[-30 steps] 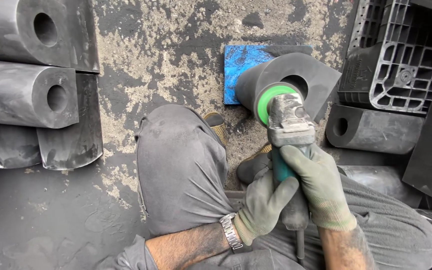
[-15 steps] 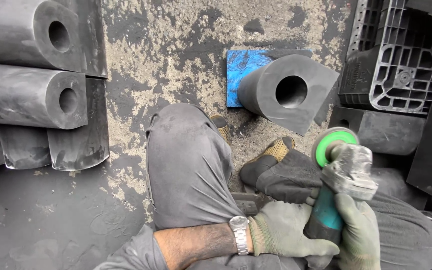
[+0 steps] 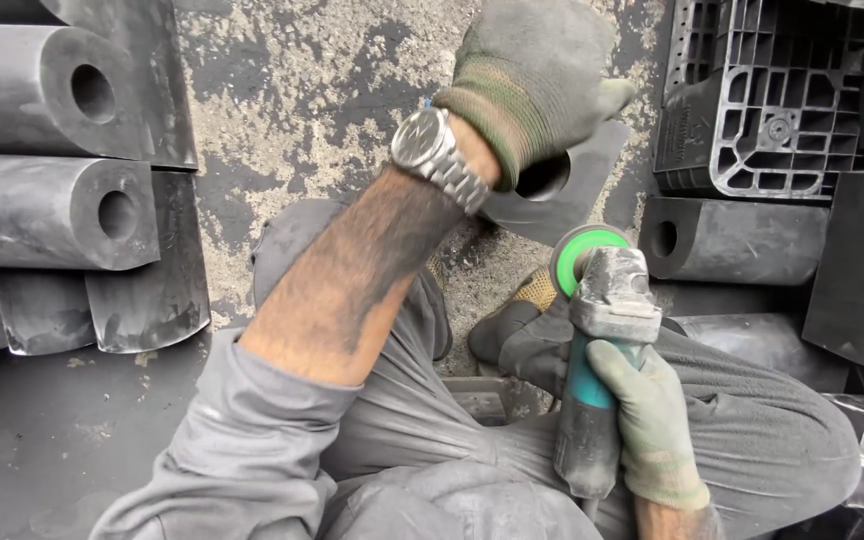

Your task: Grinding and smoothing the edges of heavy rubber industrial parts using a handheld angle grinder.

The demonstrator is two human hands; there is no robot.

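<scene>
Two gloved hands are busy here: your right hand (image 3: pixel 652 425) is wrapped tight around the teal body of the angle grinder (image 3: pixel 597 350), its green-backed disc (image 3: pixel 580 255) tilted up and clear of any surface, while your left hand (image 3: pixel 537 80) reaches forward, curled over the top of the black rubber block (image 3: pixel 582 180) with the round bore, which lies on the stained floor (image 3: pixel 282 120) just ahead of your knees. Whether that left grip has fully closed on the block or only rests on it you cannot tell, since the glove covers the contact. Judging by its thick walls, the block looks dense and heavy, dull and a little dusty, stiff enough not to sag; the bore edge or the flat flange seems the surest hold. Most of the block is hidden under your wrist and watch (image 3: pixel 432 155). Similar bored blocks (image 3: pixel 47 205) lie stacked to the left, a black plastic pallet (image 3: pixel 752 110) is cut off at upper right, and the grinder's cord is out of sight.
</scene>
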